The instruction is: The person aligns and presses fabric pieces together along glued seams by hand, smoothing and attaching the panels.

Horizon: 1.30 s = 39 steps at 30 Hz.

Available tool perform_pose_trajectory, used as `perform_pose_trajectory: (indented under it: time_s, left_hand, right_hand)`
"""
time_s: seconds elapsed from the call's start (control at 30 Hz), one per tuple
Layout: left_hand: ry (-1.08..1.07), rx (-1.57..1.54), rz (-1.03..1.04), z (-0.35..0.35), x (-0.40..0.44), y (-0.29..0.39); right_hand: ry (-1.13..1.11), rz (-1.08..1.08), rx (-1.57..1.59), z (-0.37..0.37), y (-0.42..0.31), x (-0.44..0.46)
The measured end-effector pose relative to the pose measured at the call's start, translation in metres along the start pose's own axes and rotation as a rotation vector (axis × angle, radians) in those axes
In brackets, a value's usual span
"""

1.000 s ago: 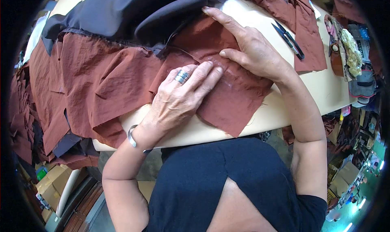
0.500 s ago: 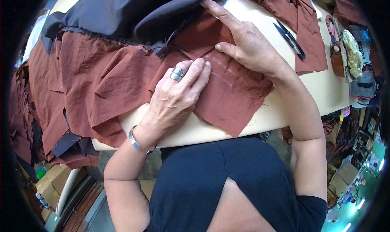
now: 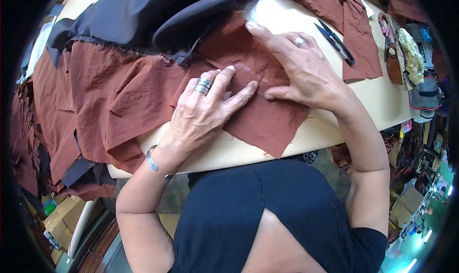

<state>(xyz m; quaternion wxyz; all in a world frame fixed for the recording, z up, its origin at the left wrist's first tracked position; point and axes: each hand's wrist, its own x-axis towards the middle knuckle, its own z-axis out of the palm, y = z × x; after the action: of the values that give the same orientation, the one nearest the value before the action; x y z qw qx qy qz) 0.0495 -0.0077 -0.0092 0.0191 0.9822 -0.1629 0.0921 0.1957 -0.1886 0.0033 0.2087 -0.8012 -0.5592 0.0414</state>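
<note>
My left hand [image 3: 203, 103], with rings and a bracelet, presses down on reddish-brown cloth [image 3: 272, 124]; its thumb and forefinger are spread apart. Faint pale lines show on the cloth beside its fingertips. To the right, my right hand [image 3: 303, 69] is over the cloth's right edge with thumb and fingers apart, slightly blurred, holding nothing. Whether it touches the cloth is hard to tell. Dark fabric [image 3: 119, 17] joins the brown cloth along a seam above and to the left of my hands.
Dark thread snips [image 3: 336, 44] lie at the right, beside more brown cloth [image 3: 361, 48]. The pale tabletop [image 3: 382, 103] runs along my body. A brown pouch [image 3: 394, 69] and a yellowish bundle [image 3: 412, 57] are at the far right; cardboard boxes [image 3: 67, 220] stand low at the left.
My right hand has shifted right and toward me, and its fingers have come away from the dark fabric's edge. My left hand has moved slightly left, and its thumb has spread away from the forefinger.
</note>
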Motion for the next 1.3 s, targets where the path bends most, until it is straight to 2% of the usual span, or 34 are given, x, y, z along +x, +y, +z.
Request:
perform_pose_trajectory:
  time_s: [0.2, 0.27, 0.33, 0.4, 0.47, 0.67, 0.77, 0.87, 0.97, 1.1, 1.23, 1.3]
  left_hand:
    - [0.081, -0.229, -0.03, -0.005, 0.0, -0.006]
    - [0.253, -0.214, -0.055, 0.003, 0.0, -0.013]
    - [0.258, -0.223, -0.088, 0.004, 0.0, -0.014]
    - [0.256, -0.215, -0.065, 0.008, -0.003, -0.015]
    - [0.241, -0.208, -0.051, 0.007, -0.004, -0.016]
    - [0.237, -0.149, -0.038, 0.013, -0.007, -0.018]
    - [0.128, -0.092, -0.044, 0.003, 0.001, -0.017]
    - [0.017, -0.196, -0.174, -0.002, 0.0, -0.012]
    - [0.052, -0.162, -0.159, -0.001, -0.001, -0.01]
    - [0.107, -0.042, -0.003, 0.001, -0.002, -0.015]
    - [0.051, -0.052, 0.02, -0.01, -0.002, -0.006]
    - [0.077, -0.147, 0.05, -0.009, -0.003, -0.005]
  right_hand:
    - [-0.183, 0.029, -0.068, -0.027, 0.003, -0.031]
    - [-0.105, 0.005, -0.02, -0.027, 0.008, -0.017]
    - [-0.002, 0.063, 0.089, -0.016, 0.016, 0.004]
    - [0.153, 0.05, 0.174, 0.005, 0.014, 0.028]
    - [0.184, 0.07, 0.375, 0.019, 0.009, 0.046]
    - [0.197, 0.119, 0.372, 0.029, 0.008, 0.054]
    - [0.221, 0.103, 0.352, 0.031, 0.009, 0.053]
    - [0.215, 0.094, 0.369, 0.028, 0.01, 0.054]
    - [0.198, 0.097, 0.386, 0.027, 0.011, 0.054]
    - [0.217, 0.067, 0.353, 0.028, 0.011, 0.055]
    - [0.122, 0.14, 0.336, 0.02, 0.007, 0.048]
    - [0.133, 0.095, 0.291, 0.021, 0.014, 0.039]
